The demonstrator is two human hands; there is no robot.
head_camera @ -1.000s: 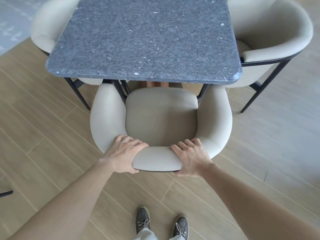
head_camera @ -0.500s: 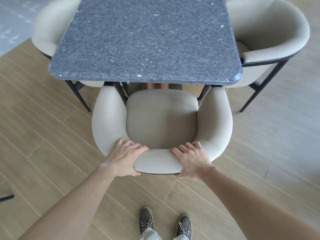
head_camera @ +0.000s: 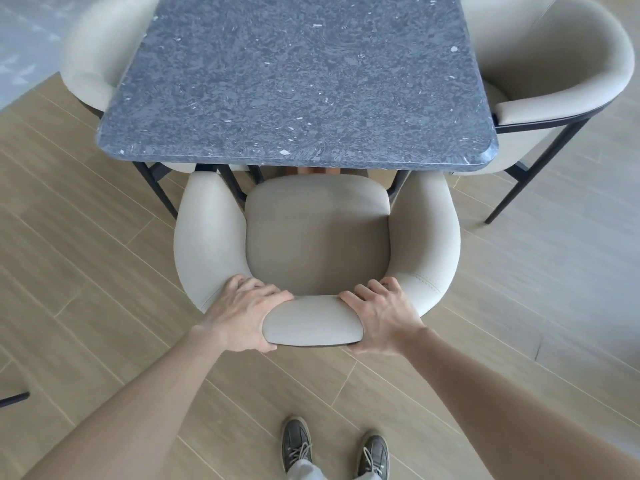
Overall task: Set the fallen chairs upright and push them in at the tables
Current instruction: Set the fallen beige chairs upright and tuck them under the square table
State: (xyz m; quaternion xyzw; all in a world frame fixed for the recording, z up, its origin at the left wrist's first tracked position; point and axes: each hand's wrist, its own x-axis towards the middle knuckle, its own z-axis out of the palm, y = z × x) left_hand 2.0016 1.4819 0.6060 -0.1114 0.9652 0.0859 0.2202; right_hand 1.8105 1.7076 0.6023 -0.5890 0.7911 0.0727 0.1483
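The beige chair (head_camera: 317, 237) stands upright on the wooden floor (head_camera: 86, 271) at the near edge of the grey stone table (head_camera: 294, 81), its seat front right at that edge and most of the seat out in the open. The left hand (head_camera: 242, 317) and right hand (head_camera: 381, 317) both grip its curved backrest, fingers hooked over the top. Two more chairs are tucked in: a left chair (head_camera: 93, 53) and a right chair (head_camera: 554, 64).

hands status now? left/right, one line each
Left hand: closed, gripping the near chair by the top of its backrest.
Right hand: closed, gripping the same backrest, further to the right.
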